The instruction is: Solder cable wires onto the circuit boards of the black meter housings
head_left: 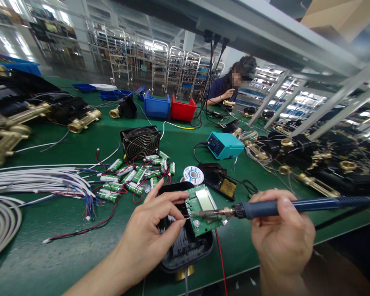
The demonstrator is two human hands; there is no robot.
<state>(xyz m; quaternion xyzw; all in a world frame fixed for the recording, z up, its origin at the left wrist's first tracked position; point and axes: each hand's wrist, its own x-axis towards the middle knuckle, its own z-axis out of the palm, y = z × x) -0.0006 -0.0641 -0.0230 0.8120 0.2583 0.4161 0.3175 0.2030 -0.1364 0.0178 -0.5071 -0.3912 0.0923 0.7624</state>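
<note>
- So the left hand (151, 224) has its grip pinching a thin wire (187, 218) at the edge of a green circuit board (207, 225).
- Right hand (282, 234) has its grip wrapped round a soldering iron (265, 209) — tip over the board, can't tell if it's touching.
- Board sits tilted over an open black housing (189, 248) on the desk (80, 255).
- Solder spool (193, 175) just beyond — green-and-white batteries (138, 176) piled to the left, near a fan (140, 142).

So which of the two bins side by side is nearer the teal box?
The red bin, on the right; the blue bin is left of it, farther from the teal box.
</note>
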